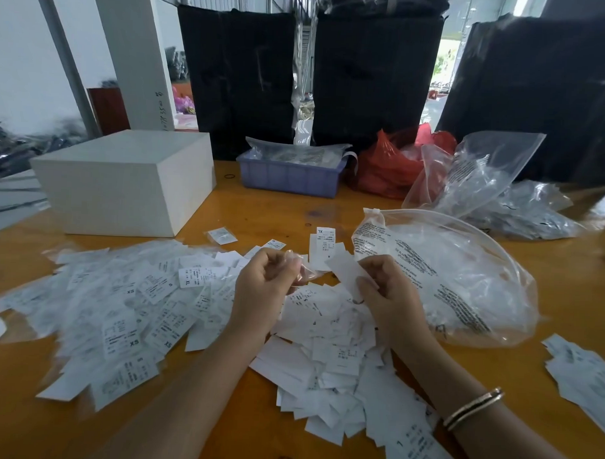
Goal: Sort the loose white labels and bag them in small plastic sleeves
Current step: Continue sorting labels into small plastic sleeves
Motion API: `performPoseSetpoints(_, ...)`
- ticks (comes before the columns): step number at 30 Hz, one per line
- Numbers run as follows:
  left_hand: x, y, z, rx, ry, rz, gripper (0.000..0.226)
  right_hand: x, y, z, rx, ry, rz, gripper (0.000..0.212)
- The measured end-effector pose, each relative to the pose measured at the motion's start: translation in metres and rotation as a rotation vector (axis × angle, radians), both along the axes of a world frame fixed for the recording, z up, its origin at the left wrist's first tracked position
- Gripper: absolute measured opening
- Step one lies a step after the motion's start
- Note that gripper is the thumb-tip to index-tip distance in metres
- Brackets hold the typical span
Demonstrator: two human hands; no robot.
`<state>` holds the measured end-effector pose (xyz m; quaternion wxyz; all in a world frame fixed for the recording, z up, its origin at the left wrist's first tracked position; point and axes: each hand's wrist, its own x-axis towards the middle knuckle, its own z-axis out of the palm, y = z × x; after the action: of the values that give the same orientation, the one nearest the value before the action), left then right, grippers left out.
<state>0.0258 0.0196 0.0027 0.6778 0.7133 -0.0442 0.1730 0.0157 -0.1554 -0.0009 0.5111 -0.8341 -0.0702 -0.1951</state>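
Both hands pinch: left (263,279) a blurred clear sleeve (301,267), right (383,283) a white label (344,268).

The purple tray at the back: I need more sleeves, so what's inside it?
The purple tray holds a stack of clear plastic packets with printing. Whatever lies beneath them is hidden by the tray's walls.

Hands (326,281) over loose labels (324,340)
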Motion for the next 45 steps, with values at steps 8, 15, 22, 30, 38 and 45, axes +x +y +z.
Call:
performPoseSetpoints(8, 0.0, 0.002, -0.003, 0.147, -0.047, 0.04, 0.024, -0.003, -0.002, 0.005, 0.217, -0.168, 0.11, 0.048)
performPoseSetpoints(15, 0.001, 0.001, -0.002, 0.149, -0.089, 0.074, 0.016, -0.009, -0.003, 0.005, 0.285, -0.094, 0.217, 0.023)
performPoseSetpoints(22, -0.004, -0.001, -0.003, 0.363, -0.222, 0.052, 0.025, -0.007, -0.002, 0.009, 0.455, -0.083, 0.145, 0.03)
performPoseSetpoints(30, -0.002, 0.0, -0.005, 0.593, -0.354, 0.096, 0.021, -0.011, 0.002, 0.006, 0.266, -0.128, 0.102, 0.031)
performPoseSetpoints(38, -0.001, 0.0, -0.006, 0.726, -0.412, 0.106, 0.019, -0.013, 0.002, 0.008, -0.085, -0.423, 0.043, 0.026)
performPoseSetpoints(45, -0.005, 0.002, 0.001, 0.797, -0.472, 0.125, 0.018, -0.008, -0.001, 0.005, -0.378, -0.498, -0.015, 0.018)
